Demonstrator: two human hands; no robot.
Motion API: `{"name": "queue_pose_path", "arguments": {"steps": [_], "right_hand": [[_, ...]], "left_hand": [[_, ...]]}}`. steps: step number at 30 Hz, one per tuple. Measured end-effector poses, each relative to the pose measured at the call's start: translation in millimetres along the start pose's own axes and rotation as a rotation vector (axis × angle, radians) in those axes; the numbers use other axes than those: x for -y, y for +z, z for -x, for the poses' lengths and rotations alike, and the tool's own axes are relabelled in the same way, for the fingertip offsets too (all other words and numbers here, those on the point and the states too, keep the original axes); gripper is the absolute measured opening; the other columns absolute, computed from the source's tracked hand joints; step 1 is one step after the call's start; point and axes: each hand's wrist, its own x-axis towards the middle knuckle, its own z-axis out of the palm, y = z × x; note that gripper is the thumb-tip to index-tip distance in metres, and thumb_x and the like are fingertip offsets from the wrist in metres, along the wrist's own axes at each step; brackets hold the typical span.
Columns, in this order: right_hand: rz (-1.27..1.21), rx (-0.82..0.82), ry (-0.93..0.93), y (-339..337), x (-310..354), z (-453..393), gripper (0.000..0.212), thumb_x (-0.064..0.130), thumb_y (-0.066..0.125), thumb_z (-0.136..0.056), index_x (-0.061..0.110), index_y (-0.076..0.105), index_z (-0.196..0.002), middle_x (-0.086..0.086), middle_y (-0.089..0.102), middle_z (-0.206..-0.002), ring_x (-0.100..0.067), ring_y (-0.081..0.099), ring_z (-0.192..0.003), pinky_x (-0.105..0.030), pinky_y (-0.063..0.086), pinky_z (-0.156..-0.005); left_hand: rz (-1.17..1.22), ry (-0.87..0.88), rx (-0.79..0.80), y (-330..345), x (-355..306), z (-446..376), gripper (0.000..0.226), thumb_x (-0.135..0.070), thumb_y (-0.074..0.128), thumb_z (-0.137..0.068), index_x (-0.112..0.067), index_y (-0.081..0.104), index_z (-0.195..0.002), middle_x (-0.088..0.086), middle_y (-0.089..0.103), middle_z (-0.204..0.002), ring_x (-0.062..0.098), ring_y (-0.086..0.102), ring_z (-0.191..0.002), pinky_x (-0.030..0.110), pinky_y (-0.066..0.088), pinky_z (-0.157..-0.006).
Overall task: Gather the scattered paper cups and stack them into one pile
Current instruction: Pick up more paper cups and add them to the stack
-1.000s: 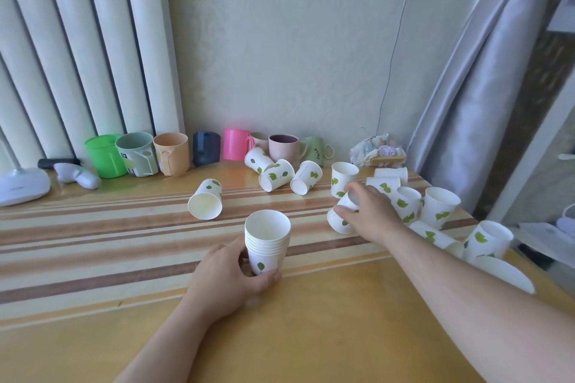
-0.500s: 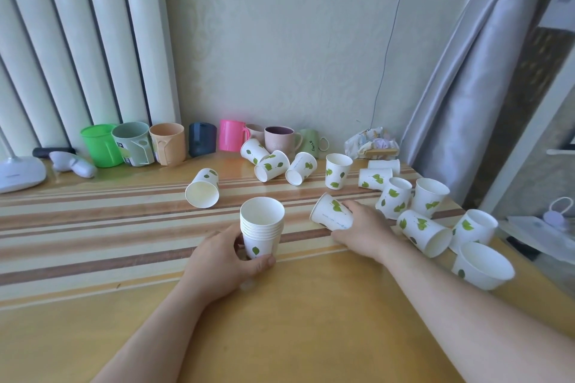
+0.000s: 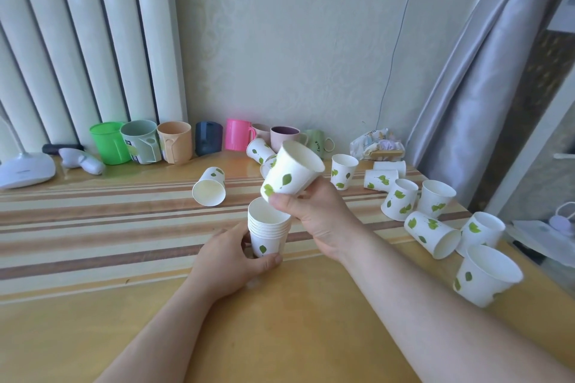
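Note:
A stack of white paper cups with green leaf prints stands upright on the table, and my left hand grips its base. My right hand holds a single paper cup tilted in the air just above and behind the stack's mouth. One loose cup lies on its side to the stack's left. Several more cups, some upright like one and some tipped like another, are scattered to the right. A further upright cup stands near the right edge.
A row of coloured plastic and ceramic mugs lines the wall behind. A white lamp base and a small white device sit at the far left. A crumpled packet lies by the grey curtain. The table's right edge is close to the cups.
My right hand took a cup from the table at the right, lifted it and carried it left to just above the stack. My left hand kept its hold on the stack.

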Motion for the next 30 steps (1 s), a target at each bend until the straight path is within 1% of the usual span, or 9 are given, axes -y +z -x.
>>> {"name": "queue_pose_path", "arguments": {"steps": [4,9,12,16,18,21,23,27,30], "right_hand": [[0.153,-0.001,0.061,7,-11,5,0.053,0.026,0.094,-0.070,0.030,0.069,-0.117,0.002,0.076,-0.117,-0.024,0.073,-0.114,-0.058,0.061,-0.099],[0.195,-0.013,0.063,7,-23,10,0.057,0.035,0.092,-0.063,0.041,0.067,-0.114,0.008,0.074,-0.117,-0.014,0.074,-0.107,-0.046,0.060,-0.100],[0.200,0.030,0.079,5,-25,13,0.067,0.036,0.092,-0.065,0.044,0.066,-0.126,0.007,0.069,-0.124,-0.011,0.068,-0.112,-0.036,0.057,-0.097],[0.173,0.117,0.123,1,-32,5,0.078,0.027,0.083,-0.064,0.048,0.064,-0.137,0.000,0.061,-0.133,-0.016,0.065,-0.115,-0.042,0.058,-0.104],[0.190,0.123,0.156,3,-38,-9,0.079,0.019,0.071,-0.067,0.046,0.061,-0.141,0.003,0.060,-0.132,-0.008,0.068,-0.097,-0.035,0.060,-0.096],[0.355,0.095,0.152,18,-49,-42,0.071,0.013,0.066,-0.079,0.045,0.057,-0.142,0.005,0.059,-0.129,-0.004,0.062,-0.078,-0.020,0.054,-0.067],[0.513,0.112,0.102,30,-58,-71,0.071,0.009,0.066,-0.087,0.042,0.053,-0.148,0.001,0.053,-0.136,-0.009,0.062,-0.092,-0.023,0.051,-0.071],[0.853,0.200,0.010,55,-77,-127,0.093,0.006,0.067,-0.087,0.047,0.031,-0.163,-0.010,0.028,-0.163,-0.027,0.043,-0.146,-0.031,0.041,-0.102],[0.890,0.297,-0.048,72,-88,-163,0.101,0.014,0.075,-0.090,0.053,0.020,-0.165,-0.007,0.020,-0.163,-0.030,0.033,-0.154,-0.034,0.033,-0.113]], "left_hand": [[-0.002,0.011,0.003,0,0,0,0.053,-0.073,0.080,-0.073,-0.043,0.063,-0.114,-0.023,0.072,-0.096,0.005,0.063,-0.099,0.033,0.054,-0.082],[-0.002,-0.001,-0.001,0,0,0,0.050,-0.073,0.079,-0.070,-0.045,0.063,-0.108,-0.024,0.071,-0.090,0.002,0.062,-0.094,0.029,0.049,-0.073],[-0.008,-0.029,-0.015,-2,-1,1,0.044,-0.073,0.078,-0.067,-0.045,0.062,-0.098,-0.021,0.071,-0.084,-0.002,0.063,-0.085,0.023,0.045,-0.064],[-0.154,-0.123,-0.069,-23,9,-2,0.051,-0.076,0.070,-0.064,-0.040,0.061,-0.099,-0.021,0.068,-0.085,0.007,0.065,-0.084,0.030,0.045,-0.061],[-0.177,-0.190,-0.109,-37,23,-2,0.049,-0.073,0.071,-0.066,-0.038,0.060,-0.098,-0.021,0.067,-0.085,0.011,0.064,-0.084,0.033,0.045,-0.061],[-0.082,-0.262,-0.117,-49,40,1,0.041,-0.063,0.075,-0.070,-0.035,0.061,-0.097,-0.015,0.070,-0.083,0.011,0.065,-0.084,0.038,0.056,-0.072],[-0.066,-0.248,-0.128,-50,43,4,0.041,-0.062,0.075,-0.072,-0.035,0.057,-0.098,-0.014,0.068,-0.082,0.016,0.064,-0.088,0.039,0.055,-0.078],[-0.101,-0.214,-0.149,-45,46,4,0.041,-0.068,0.069,-0.069,-0.038,0.048,-0.088,-0.018,0.063,-0.076,0.012,0.055,-0.090,0.038,0.049,-0.085],[-0.091,-0.210,-0.146,-43,50,4,0.039,-0.073,0.066,-0.064,-0.044,0.045,-0.079,-0.033,0.063,-0.083,0.001,0.049,-0.087,0.035,0.044,-0.081]]}}
